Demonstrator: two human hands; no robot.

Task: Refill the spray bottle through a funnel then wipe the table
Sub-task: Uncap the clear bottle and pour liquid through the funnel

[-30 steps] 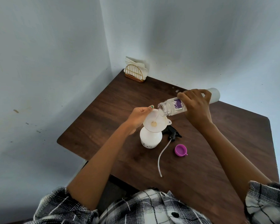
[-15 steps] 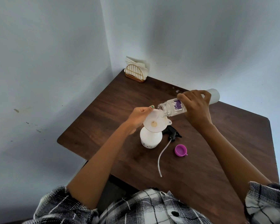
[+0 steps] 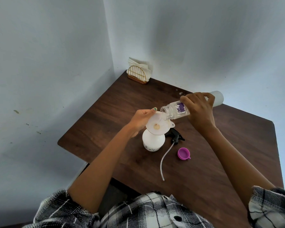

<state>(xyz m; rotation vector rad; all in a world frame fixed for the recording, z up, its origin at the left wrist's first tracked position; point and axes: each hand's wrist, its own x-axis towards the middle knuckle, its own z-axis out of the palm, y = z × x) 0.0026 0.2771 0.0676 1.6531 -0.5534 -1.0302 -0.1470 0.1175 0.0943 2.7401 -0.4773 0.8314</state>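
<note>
A round white spray bottle (image 3: 153,142) stands on the dark wooden table (image 3: 237,145) with a white funnel (image 3: 156,124) set in its neck. My left hand (image 3: 141,119) pinches the funnel's left rim. My right hand (image 3: 199,111) grips a clear refill bottle (image 3: 174,109) with a purple label, tipped almost level, its open mouth over the funnel's right side. Liquid runs from it into the funnel. The black spray head (image 3: 175,137) with its long clear tube (image 3: 165,158) lies on the table just right of the spray bottle.
A purple cap (image 3: 183,153) lies open side up to the right of the tube. A gold wire napkin holder (image 3: 138,74) with white napkins stands in the far corner against the walls. Small white specks (image 3: 180,93) dot the table's far edge.
The refill bottle's mouth has come slightly lower and nearer the funnel. Both hands otherwise hold their places.
</note>
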